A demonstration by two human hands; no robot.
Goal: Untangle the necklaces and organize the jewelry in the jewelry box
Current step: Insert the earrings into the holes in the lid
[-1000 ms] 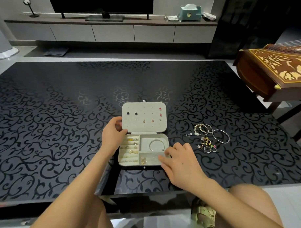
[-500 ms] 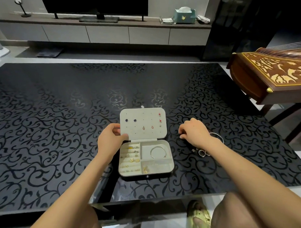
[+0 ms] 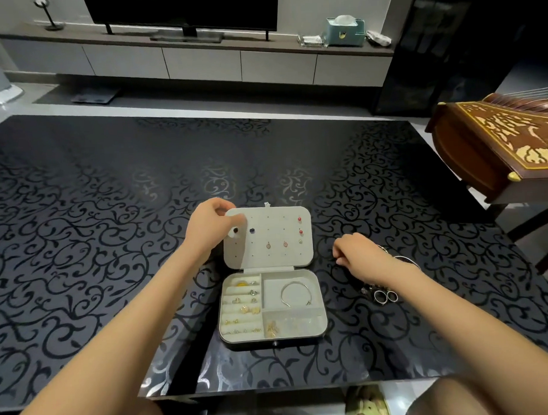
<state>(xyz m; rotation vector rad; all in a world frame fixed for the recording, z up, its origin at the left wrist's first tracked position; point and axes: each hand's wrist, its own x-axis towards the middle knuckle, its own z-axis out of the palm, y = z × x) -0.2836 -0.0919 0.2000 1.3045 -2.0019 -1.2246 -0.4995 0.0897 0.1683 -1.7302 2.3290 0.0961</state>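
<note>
Left hand (image 3: 214, 223), at 10 o'clock from the open jewelry box (image 3: 271, 341) on the table (image 3: 112, 244): fingers curled over the top-left corner of the lid (image 3: 262, 254), thumb on its inner face just above a dark stud (image 3: 235, 229), pinching that corner. Tray holds rings at 9 o'clock and a bangle (image 3: 292, 292) at 1 o'clock. Right hand (image 3: 361, 254), at 3 o'clock from the lid: fingers curled under, knuckles up, contents cannot be told; loose rings (image 3: 382, 295) lie at 5 o'clock from it.

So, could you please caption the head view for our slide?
Left hand grips the lid of the open jewelry box; right hand curled by loose jewelry.
</note>
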